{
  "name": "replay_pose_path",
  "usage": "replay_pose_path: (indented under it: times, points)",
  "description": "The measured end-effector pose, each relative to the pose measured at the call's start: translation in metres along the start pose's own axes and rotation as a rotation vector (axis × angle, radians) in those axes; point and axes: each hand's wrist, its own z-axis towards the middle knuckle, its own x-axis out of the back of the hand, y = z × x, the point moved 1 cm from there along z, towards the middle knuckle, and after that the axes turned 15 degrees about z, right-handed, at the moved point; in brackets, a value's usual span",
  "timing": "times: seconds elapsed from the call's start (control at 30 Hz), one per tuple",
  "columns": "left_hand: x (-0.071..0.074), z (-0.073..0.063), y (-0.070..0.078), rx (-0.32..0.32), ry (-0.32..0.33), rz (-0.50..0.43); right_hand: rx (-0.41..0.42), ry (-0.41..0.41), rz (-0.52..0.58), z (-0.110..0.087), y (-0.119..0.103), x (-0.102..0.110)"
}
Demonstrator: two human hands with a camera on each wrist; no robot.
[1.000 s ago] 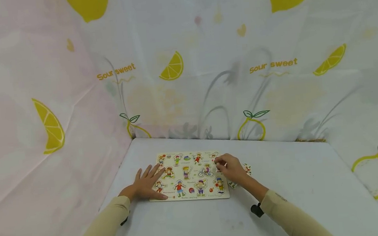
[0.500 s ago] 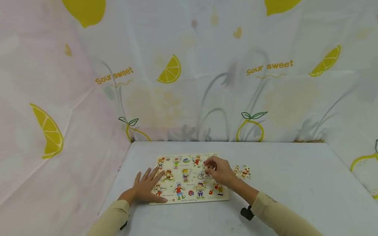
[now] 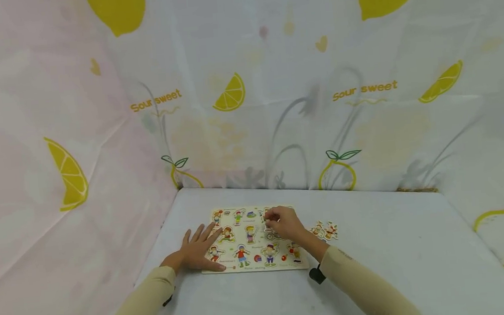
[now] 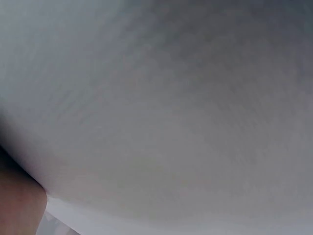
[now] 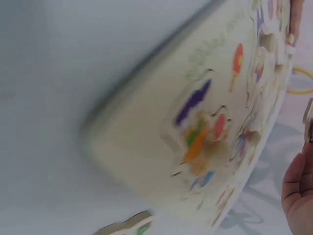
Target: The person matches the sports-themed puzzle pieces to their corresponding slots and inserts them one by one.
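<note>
A pale wooden peg-puzzle board, printed with children playing sports, lies on the white table. My left hand rests flat on its left side, fingers spread. Over the upper right of the board, my right hand pinches a small wooden puzzle piece between thumb and fingertips; only the edge of the piece shows in the right wrist view, its picture hidden. Figure pieces such as the roller skater and the batter sit in the board. The left wrist view shows mostly white tabletop.
Two loose figure pieces lie close together just right of the board, past the right forearm. The white tabletop extends to the right. Lemon-printed cloth hangs behind and at both sides.
My right hand has moved left from the board's right edge to over its upper right part, pinching the piece. The loose pieces beside it now show more fully. My left hand has stayed put.
</note>
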Motion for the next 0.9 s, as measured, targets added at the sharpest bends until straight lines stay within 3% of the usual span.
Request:
replay_pose_path:
  times: [0.1, 0.23, 0.53, 0.73, 0.9]
  points:
    - [0.007, -0.001, 0.002, -0.017, -0.002, -0.021, 0.009, -0.017, -0.022, 0.015, -0.004, -0.008]
    - [0.011, -0.002, 0.003, -0.004, -0.031, 0.003, -0.043, -0.077, -0.014, 0.036, -0.008, -0.022]
    - [-0.003, -0.013, 0.002, 0.030, 0.020, -0.001, -0.231, -0.183, -0.028, 0.064, -0.007, -0.062]
    - [-0.014, -0.013, 0.007, 0.030, 0.012, 0.000, -0.281, -0.167, -0.052, 0.068, -0.003, -0.076]
    - [-0.005, -0.007, 0.004, 0.019, 0.035, 0.010, -0.264, -0.140, -0.092, 0.079, -0.004, -0.080]
